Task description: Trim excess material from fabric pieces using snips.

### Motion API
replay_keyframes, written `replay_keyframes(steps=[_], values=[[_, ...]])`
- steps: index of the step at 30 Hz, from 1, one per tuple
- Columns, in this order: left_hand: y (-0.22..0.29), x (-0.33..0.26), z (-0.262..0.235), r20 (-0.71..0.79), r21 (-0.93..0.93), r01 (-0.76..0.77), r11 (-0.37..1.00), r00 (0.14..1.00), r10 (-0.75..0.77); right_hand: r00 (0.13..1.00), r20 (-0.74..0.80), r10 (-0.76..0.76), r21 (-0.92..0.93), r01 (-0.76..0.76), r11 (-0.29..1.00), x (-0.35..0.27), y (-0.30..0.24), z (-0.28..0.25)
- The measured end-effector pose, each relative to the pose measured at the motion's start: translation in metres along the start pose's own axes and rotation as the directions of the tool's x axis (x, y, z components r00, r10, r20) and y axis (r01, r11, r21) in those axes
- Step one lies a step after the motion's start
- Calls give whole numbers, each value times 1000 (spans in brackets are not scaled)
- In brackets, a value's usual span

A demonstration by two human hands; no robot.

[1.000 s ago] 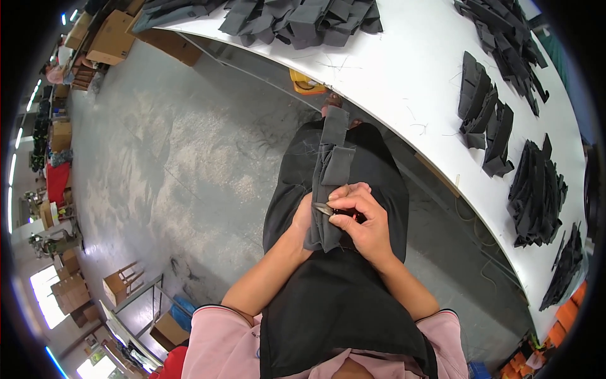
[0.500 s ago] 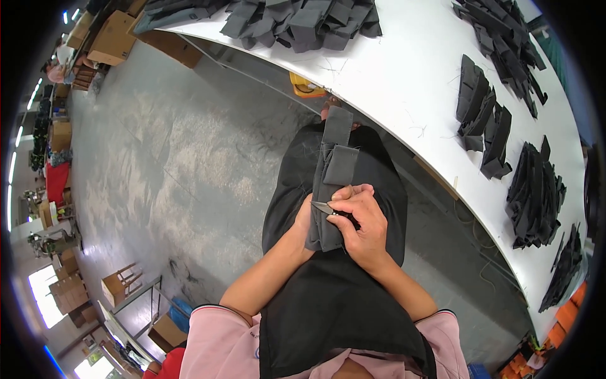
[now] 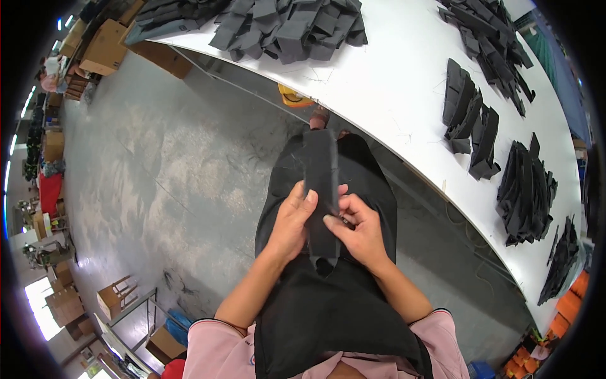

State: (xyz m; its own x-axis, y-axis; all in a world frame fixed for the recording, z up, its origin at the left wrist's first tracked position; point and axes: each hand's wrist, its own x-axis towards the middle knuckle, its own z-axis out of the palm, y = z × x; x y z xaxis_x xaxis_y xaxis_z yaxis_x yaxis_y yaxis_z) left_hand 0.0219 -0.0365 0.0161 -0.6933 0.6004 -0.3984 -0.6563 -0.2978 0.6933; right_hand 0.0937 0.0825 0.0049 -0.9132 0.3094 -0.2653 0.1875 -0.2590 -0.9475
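Note:
A dark grey fabric strip point(image 3: 322, 167) lies lengthwise over my black-aproned lap, its plain face up and its near end narrowing. My left hand point(image 3: 291, 222) grips its left edge, thumb on top and fingers partly underneath. At the right edge my right hand point(image 3: 361, 230) is closed, with the thumb tip resting on the cloth. A small dark part of the thread snips point(image 3: 346, 222) shows between the right fingers; the blades are hidden.
A white table point(image 3: 391, 107) curves along the front and right. On it are a heap of grey fabric pieces point(image 3: 290, 31) and several bundles, including one dark bundle point(image 3: 527, 192). A yellow object point(image 3: 293, 96) sits under the edge. Cardboard boxes point(image 3: 104, 47) stand far left.
The fabric strip has been turned over, so its folded flaps no longer show. My left thumb has come on top. The snips' blades, visible before on the cloth, are now hidden by my right hand.

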Motion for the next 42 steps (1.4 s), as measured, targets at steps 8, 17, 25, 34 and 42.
replay_keyframes(steps=[8, 17, 25, 34, 42], values=[[15, 2, -7, 7, 34, 162, 986, 987, -163, 900, -92, -426, -635, 276, 721, -15, -31, -21], [12, -2, -3, -30, 51, 199, 979, 980, -197, 776, 137, -616, -822, 436, 366, 13, -28, -25], [14, -4, -4, -46, 76, 213, 974, 977, -210, 802, 66, -593, -793, 403, 457, 4, -25, -26], [18, -5, 2, -71, 128, 231, 964, 972, -223, 830, -11, -557, -742, 366, 561, 1, -25, -23], [15, -6, 4, -102, 291, 222, 931, 974, -200, 878, -19, -479, -641, 357, 680, 3, -27, -21]])
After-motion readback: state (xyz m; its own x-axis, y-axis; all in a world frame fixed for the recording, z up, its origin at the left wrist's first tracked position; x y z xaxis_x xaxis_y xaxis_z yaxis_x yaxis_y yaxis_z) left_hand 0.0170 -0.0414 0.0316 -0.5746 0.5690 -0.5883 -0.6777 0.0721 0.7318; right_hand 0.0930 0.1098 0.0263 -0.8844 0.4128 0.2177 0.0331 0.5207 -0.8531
